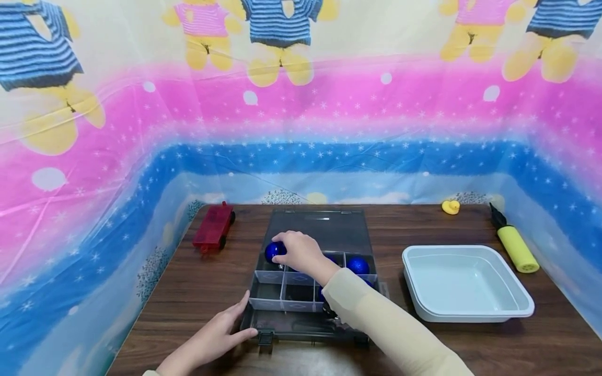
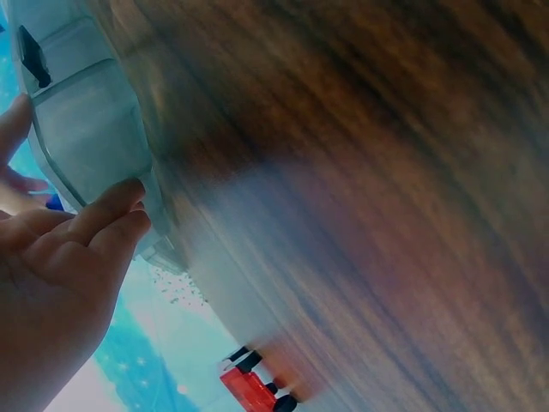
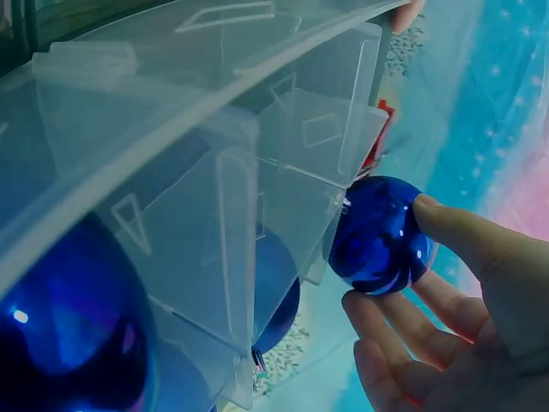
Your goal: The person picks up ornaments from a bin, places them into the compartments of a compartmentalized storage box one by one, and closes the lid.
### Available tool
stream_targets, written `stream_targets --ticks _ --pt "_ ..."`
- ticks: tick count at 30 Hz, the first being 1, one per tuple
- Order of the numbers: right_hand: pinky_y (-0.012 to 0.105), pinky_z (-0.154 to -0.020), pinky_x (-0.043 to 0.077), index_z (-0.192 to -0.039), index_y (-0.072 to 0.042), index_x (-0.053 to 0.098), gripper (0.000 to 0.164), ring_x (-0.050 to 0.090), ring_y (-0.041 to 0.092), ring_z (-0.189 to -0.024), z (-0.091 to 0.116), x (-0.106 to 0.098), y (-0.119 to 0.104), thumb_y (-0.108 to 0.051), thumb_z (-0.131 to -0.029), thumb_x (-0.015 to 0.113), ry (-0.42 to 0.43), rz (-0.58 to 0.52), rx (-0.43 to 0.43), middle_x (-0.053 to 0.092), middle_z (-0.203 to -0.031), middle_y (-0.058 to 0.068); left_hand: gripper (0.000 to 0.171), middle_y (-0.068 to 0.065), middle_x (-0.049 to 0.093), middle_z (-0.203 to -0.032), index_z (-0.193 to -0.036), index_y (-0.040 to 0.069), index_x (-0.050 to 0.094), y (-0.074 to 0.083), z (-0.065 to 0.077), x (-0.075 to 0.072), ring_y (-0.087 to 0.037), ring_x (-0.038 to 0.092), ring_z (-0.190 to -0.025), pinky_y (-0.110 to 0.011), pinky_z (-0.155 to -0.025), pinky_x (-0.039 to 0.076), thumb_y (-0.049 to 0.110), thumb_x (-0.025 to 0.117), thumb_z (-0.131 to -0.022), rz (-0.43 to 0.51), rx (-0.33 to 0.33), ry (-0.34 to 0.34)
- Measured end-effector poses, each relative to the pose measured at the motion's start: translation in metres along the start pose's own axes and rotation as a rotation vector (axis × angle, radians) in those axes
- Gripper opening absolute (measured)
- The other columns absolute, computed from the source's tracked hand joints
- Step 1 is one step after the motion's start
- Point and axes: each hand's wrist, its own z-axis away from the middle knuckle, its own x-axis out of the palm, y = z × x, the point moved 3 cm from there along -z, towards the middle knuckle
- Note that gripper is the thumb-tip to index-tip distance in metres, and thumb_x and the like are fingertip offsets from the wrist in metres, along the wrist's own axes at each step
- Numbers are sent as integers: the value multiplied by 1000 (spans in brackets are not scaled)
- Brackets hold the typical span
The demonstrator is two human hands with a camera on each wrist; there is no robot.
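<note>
A shiny blue ball [image 1: 275,252], likely a bauble, is pinched between the thumb and fingers of my right hand [image 1: 303,256]. It is at the far-left compartment of a dark see-through divided box [image 1: 320,227], whose lid lies open toward the back. In the right wrist view, the ball [image 3: 377,236] shows a mirror-like surface, with the thumb on one side and fingers under it. More blue balls sit in the right-hand compartments, one of them glittery [image 1: 358,265]; my forearm partly covers others. My left hand [image 1: 221,329] touches the box's left edge, fingers extended.
Right of the box stands a pale blue plastic basin [image 1: 470,279]. Behind it are a yellow rubber duck [image 1: 450,207] and a yellow-green hand pump [image 1: 517,248] with a black nozzle. A red toy cart [image 1: 213,227] is at the back left. Printed cloth surrounds the wooden table.
</note>
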Motion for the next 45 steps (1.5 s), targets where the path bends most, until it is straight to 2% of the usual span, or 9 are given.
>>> stream_targets --ticks 7,13,19,25,33,39,45 --pt "36 -92 49 -129 -19 64 48 58 20 -112 -7 14 -1 -37 -87 73 -68 80 -28 62 -125 2 85 -30 30 -148 -152 -3 18 1 0 -1 -42 33 -133 -59 -102 31 40 62 -93 26 -38 -16" --pt "36 -94 47 -132 -23 62 49 53 21 -116 -5 16 -2 -40 -87 71 -146 139 -23 61 -127 -1 86 -31 30 -147 -151 -4 18 2 2 -1 -43 33 -133 -60 -102 31 40 63 -93 9 -21 -2" --pt "36 -97 44 -127 -19 66 42 52 21 -118 -4 1 2 -34 -88 72 -154 123 -61 62 -124 0 85 -29 29 -148 -151 -3 17 2 0 -1 -42 32 -134 -58 -103 30 40 62 -93 -1 -19 7" --pt "39 -99 43 -122 -17 69 36 51 23 -120 2 -20 19 -32 -89 71 -124 41 -33 63 -122 1 85 -29 29 -148 -151 -4 17 3 0 -1 -42 32 -134 -58 -103 29 40 62 -93 -10 -22 12" --pt "43 -99 42 -124 -17 67 35 52 22 -121 33 -37 47 -28 -91 70 -111 -168 9 61 -126 1 87 -29 27 -149 -151 -4 16 2 1 1 -42 30 -135 -59 -104 28 41 62 -93 14 -32 -14" --pt "45 -97 44 -125 -17 66 35 53 24 -120 60 -49 72 -20 -90 71 -27 -193 86 60 -128 4 87 -30 27 -149 -151 -4 16 2 1 1 -43 31 -134 -59 -103 29 40 62 -93 17 -24 -17" --pt "49 -95 43 -128 -14 64 40 51 31 -119 84 -58 97 -22 -89 72 19 -229 137 58 -129 8 87 -30 27 -149 -151 -4 16 2 -1 1 -43 31 -134 -59 -103 30 41 62 -93 9 -36 -18"
